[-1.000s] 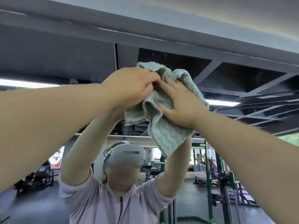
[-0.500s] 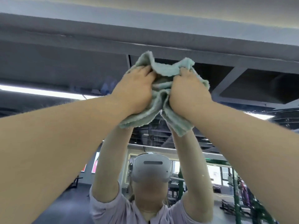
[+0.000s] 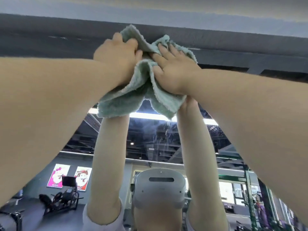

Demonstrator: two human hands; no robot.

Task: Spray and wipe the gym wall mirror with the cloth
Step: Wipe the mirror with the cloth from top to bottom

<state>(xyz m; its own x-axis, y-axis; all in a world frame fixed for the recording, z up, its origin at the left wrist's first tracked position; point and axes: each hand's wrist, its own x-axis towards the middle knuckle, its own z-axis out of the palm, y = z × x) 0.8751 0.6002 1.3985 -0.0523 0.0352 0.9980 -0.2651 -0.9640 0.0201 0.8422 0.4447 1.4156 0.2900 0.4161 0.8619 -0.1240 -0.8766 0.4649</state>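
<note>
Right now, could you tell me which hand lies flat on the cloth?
The right hand: its fingers lie straight on the green cloth, while the left hand grips it with curled fingers.

We see a pale mint-green cloth. Below it, the headset is light grey with a dark slot. Below-left of the cloth hang a pink poster and a red poster.

Dark ceiling beam, strip light, posters.
</note>
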